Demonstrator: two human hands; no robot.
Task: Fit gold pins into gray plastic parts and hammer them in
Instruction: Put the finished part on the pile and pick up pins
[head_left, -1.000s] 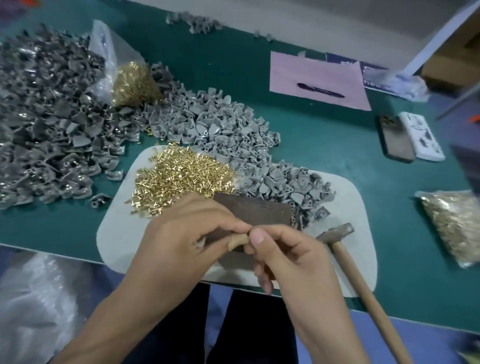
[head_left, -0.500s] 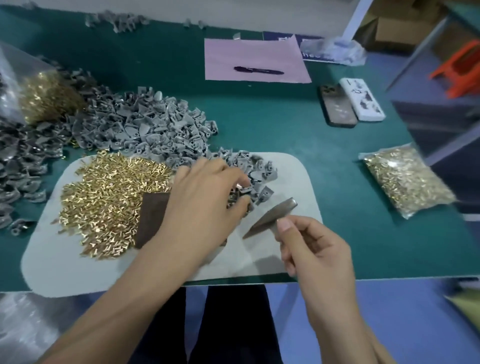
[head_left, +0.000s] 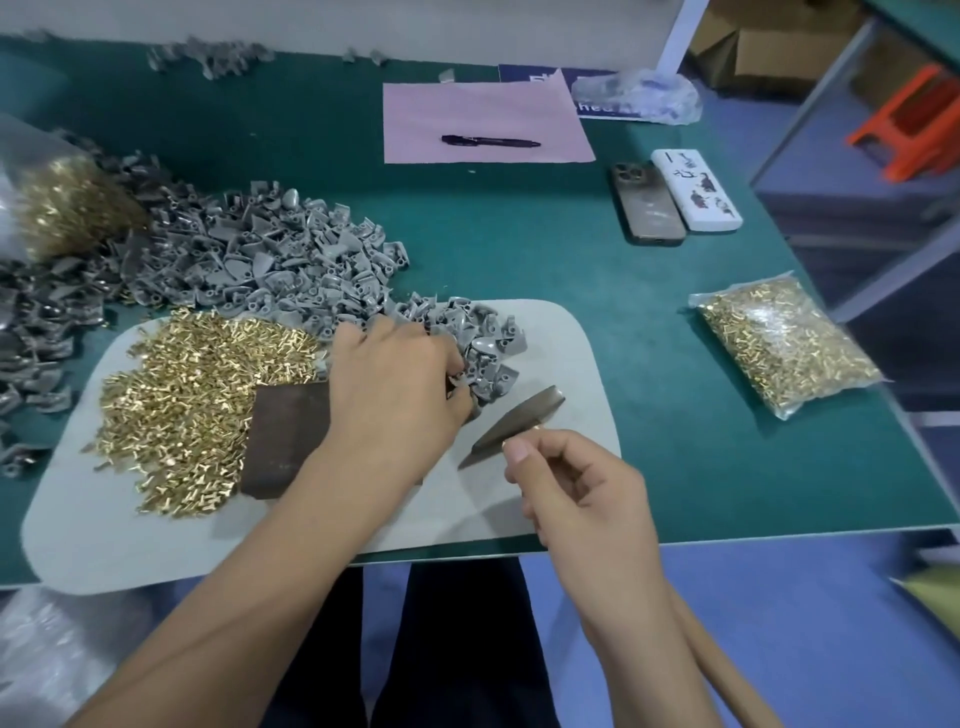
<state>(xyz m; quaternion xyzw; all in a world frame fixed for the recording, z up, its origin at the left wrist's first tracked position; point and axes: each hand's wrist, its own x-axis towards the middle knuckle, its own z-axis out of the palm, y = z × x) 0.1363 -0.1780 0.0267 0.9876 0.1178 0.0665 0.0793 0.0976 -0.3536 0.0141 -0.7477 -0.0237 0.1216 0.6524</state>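
On the green desk (head_left: 519, 249), a large heap of loose gray plastic parts (head_left: 291, 270) and a pile of gold pins (head_left: 197, 395) suggest most work remains. The left hand (head_left: 400, 395) curls its fingers into the parts; the right hand (head_left: 576, 488) pinches a metal-headed hammer (head_left: 514, 423).

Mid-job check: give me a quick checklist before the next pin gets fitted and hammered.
1. Gray part picked: left hand is in the gray plastic parts, fingers curled; a part in grasp: cannot tell.
2. Gold pin ready: right hand pinches a small gold pin: ok.
3. Hammer within reach: hammer lies on the white mat by the right hand: ok.
4. Striking block free: dark block partly under the left forearm: not ok.
5. Pin supply: loose gold pins heaped on the mat: ok.
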